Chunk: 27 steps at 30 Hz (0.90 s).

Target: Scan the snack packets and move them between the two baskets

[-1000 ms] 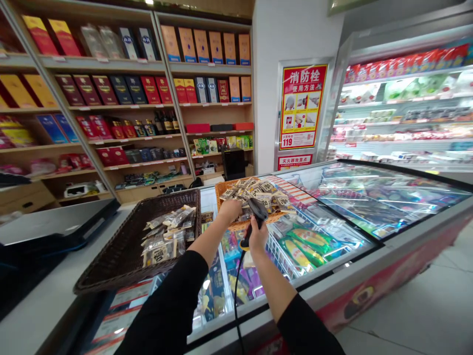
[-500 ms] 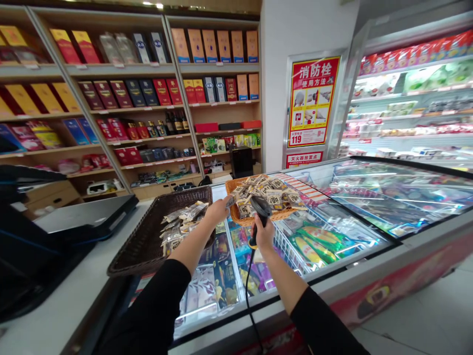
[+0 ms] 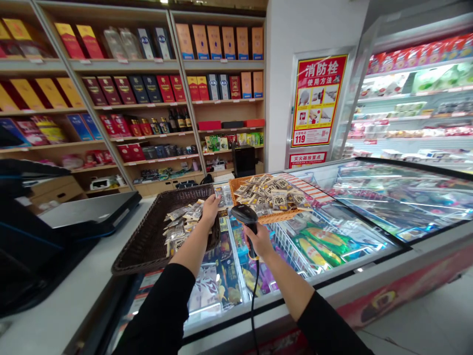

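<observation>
My left hand (image 3: 210, 205) is closed on a small snack packet (image 3: 220, 196), held above the right rim of a dark brown wicker basket (image 3: 148, 236) with several similar packets (image 3: 181, 222) in it. My right hand (image 3: 258, 241) grips the handle of a black corded barcode scanner (image 3: 246, 217), whose head points toward the packet. Just behind the scanner an orange wicker basket (image 3: 236, 187) piled with more small packets (image 3: 271, 195) rests on the glass lid of a chest freezer (image 3: 332, 231).
A black till screen and flat device (image 3: 74, 217) sit on the white counter at left. Wooden shelves (image 3: 155, 103) of boxed goods fill the back wall. An open chiller (image 3: 414, 98) stands at right beside a red fire-hydrant poster (image 3: 316, 101).
My left hand took a packet out of the orange basket and carried it left to the dark basket. My right hand drew the scanner back and toward the left. The view swung left.
</observation>
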Each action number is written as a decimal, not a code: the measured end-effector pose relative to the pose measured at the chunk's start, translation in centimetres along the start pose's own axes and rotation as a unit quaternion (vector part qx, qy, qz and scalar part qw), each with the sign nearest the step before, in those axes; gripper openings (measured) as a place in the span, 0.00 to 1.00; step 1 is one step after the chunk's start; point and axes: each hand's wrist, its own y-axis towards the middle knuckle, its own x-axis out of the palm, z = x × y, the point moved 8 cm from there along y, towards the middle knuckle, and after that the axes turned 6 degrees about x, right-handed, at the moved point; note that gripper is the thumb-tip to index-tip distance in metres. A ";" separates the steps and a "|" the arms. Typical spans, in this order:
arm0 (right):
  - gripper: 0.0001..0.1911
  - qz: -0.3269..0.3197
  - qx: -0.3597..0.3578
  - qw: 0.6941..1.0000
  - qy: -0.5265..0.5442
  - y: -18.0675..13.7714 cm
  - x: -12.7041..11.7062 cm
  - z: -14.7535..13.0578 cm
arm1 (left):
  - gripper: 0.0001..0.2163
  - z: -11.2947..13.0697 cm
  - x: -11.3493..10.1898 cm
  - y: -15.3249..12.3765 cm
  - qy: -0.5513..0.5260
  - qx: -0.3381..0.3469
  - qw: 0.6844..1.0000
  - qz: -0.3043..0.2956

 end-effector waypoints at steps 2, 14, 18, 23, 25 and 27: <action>0.15 0.003 -0.010 0.999 -0.041 -0.3 -0.1 -0.4 | 0.21 0.0 0.0 -0.1 -0.020 -0.001 1.000 0.015; 0.16 0.026 -0.022 0.989 -0.142 -0.6 -0.6 -0.9 | 0.16 -0.5 0.7 -0.3 -0.059 0.002 0.998 -0.002; 0.17 0.029 -0.021 0.991 -0.132 -0.7 -0.6 -1.0 | 0.12 -0.1 0.9 -0.4 -0.011 0.000 1.000 -0.001; 0.17 0.036 0.005 0.997 -0.065 -0.5 -0.8 -0.4 | 0.16 3.9 -1.6 -1.4 0.273 0.037 0.956 0.100; 0.18 0.044 0.015 0.998 -0.042 -0.4 -0.9 -0.1 | 0.19 6.0 -3.0 -2.2 0.398 0.037 0.904 0.150; 0.18 0.051 0.023 0.998 -0.026 -0.3 -1.1 0.2 | 0.22 7.2 -4.2 -2.8 0.479 0.012 0.859 0.181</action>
